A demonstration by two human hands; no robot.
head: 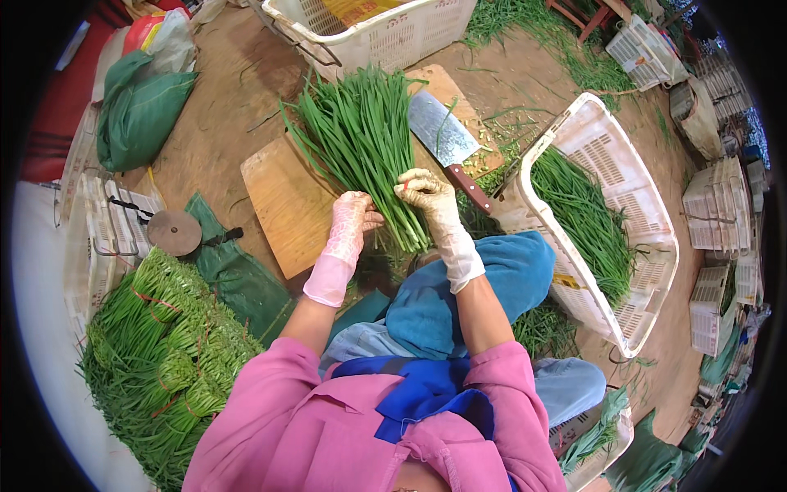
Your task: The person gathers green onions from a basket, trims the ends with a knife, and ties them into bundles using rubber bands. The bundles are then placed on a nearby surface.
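A loose bunch of green leafy stalks, likely garlic chives point(363, 123), lies across a wooden board point(289, 203), its pale cut ends toward me. My left hand point(351, 221), in a thin whitish glove, is at the left side of the stems with its fingers curled; what its fingertips hold is hidden. On the right side of the stems, my gloved right hand point(433, 200) has thumb and fingers pinched together on a thin red tie point(406, 184). A cleaver point(446, 132) with a brown riveted handle rests right of the bunch on a second wooden board point(446, 80).
A white plastic crate point(645, 246) with chives leans at my right; another crate point(393, 43) stands ahead. Tied bunches point(172, 350) are piled at my left by a round metal disc point(174, 233) and green cloth point(240, 283). A green sack point(138, 117) sits far left. Trimmings litter the ground.
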